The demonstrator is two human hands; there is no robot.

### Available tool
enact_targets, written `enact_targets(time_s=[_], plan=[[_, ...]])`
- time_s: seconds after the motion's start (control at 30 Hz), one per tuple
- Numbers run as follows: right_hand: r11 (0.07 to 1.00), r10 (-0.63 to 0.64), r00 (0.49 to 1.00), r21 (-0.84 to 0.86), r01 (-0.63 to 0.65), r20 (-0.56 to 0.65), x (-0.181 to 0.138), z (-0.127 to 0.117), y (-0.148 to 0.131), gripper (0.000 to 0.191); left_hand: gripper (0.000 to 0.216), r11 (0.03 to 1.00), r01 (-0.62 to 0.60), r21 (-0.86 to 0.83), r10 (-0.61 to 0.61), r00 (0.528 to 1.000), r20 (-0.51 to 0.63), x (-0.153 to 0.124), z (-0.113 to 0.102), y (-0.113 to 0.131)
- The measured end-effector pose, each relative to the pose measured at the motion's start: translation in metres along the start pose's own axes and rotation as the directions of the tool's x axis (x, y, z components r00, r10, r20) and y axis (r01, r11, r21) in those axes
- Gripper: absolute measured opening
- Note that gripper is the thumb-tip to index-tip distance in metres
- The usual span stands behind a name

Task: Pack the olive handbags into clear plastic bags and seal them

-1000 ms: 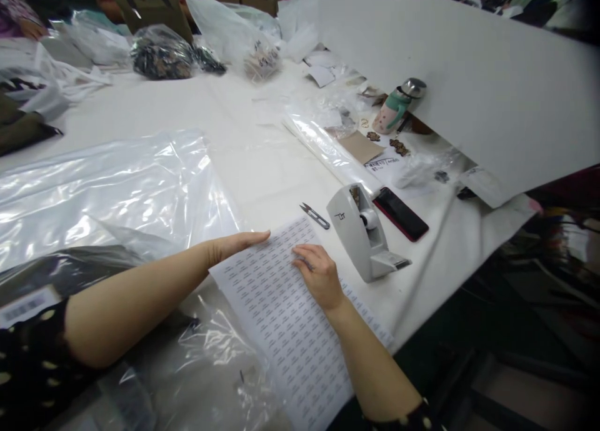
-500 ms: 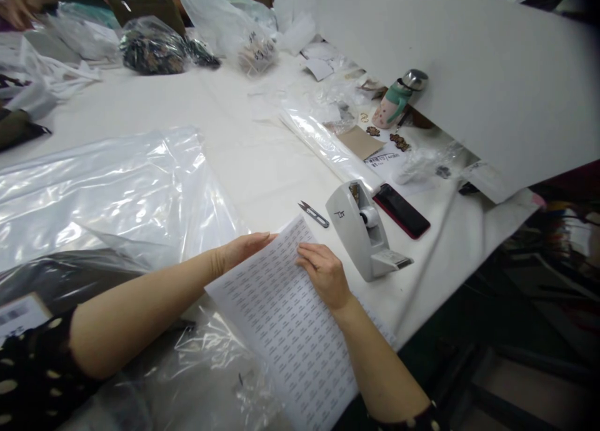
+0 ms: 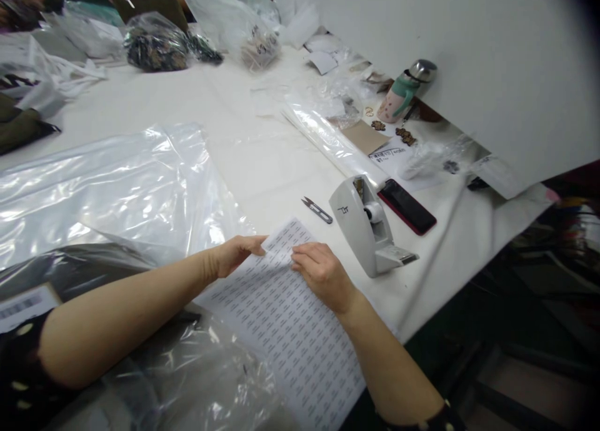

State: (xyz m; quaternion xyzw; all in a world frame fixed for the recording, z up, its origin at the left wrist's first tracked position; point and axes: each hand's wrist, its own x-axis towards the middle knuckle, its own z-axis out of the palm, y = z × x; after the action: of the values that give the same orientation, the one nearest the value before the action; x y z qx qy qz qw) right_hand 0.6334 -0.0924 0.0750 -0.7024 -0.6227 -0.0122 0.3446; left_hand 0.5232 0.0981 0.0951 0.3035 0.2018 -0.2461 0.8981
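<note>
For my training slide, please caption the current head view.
Left hand grips a printed sheet, right hand over it, near snips and a tape dispenser.

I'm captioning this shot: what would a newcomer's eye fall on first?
Probably the sheet at lower centre, covered in small print, the left hand at its upper left edge and the right hand on it. Then the grey tape dispenser right of the hands, with a red-edged phone beyond it.

The paper sheet (image 3: pixel 300 337) bears print too small to read.
</note>
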Motion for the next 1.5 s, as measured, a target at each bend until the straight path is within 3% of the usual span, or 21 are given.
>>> enact_targets(time_s=[0.17, 0.33, 0.47, 0.57, 0.73, 0.9, 1.17, 1.37, 1.5], plan=[[0.998, -0.064, 0.993, -0.010, 0.065, 0.101, 0.004, -0.002, -0.003, 0.008, 0.061, 0.995, 0.027, 0.099, -0.015, 0.993, -0.121, 0.000, 0.011, 0.000], [0.993, -0.119, 0.992, 0.001, 0.119, 0.030, 0.001, -0.001, -0.005, 0.011, 0.049, 0.995, 0.078, 0.067, -0.061, 0.970, -0.236, 0.004, 0.010, -0.001], [0.983, -0.179, 0.983, 0.025, 0.180, -0.041, -0.003, -0.001, -0.005, 0.009, 0.040, 0.983, 0.172, -0.058, -0.180, 0.963, -0.199, 0.002, 0.006, -0.001], [0.990, -0.134, 0.990, 0.031, 0.135, -0.044, -0.003, -0.002, -0.005, 0.006, 0.038, 0.975, 0.201, -0.096, -0.217, 0.957, -0.191, 0.001, 0.005, -0.002], [0.994, -0.113, 0.993, -0.008, 0.113, 0.018, -0.002, -0.002, -0.007, 0.005, 0.034, 0.977, 0.189, -0.101, -0.207, 0.952, -0.226, 0.000, 0.010, -0.001], [0.990, -0.143, 0.989, -0.015, 0.143, -0.036, -0.006, 0.001, -0.006, 0.007, 0.031, 0.973, 0.186, -0.135, -0.216, 0.939, -0.266, 0.000, 0.013, -0.001], [0.982, -0.189, 0.980, 0.014, 0.190, -0.067, -0.011, 0.003, -0.005, 0.003, 0.033, 0.969, 0.204, -0.136, -0.232, 0.944, -0.234, 0.003, 0.005, 0.000], [0.998, -0.055, 0.997, 0.040, 0.057, -0.055, -0.011, 0.002, -0.007, 0.016, 0.029, 0.980, 0.190, -0.056, -0.198, 0.942, -0.270, 0.004, 0.005, 0.002], [0.998, -0.036, 0.999, 0.050, 0.037, -0.024, -0.009, 0.001, -0.010, 0.008, 0.029, 0.978, 0.205, -0.039, -0.208, 0.956, -0.207, 0.002, 0.008, 0.001]])
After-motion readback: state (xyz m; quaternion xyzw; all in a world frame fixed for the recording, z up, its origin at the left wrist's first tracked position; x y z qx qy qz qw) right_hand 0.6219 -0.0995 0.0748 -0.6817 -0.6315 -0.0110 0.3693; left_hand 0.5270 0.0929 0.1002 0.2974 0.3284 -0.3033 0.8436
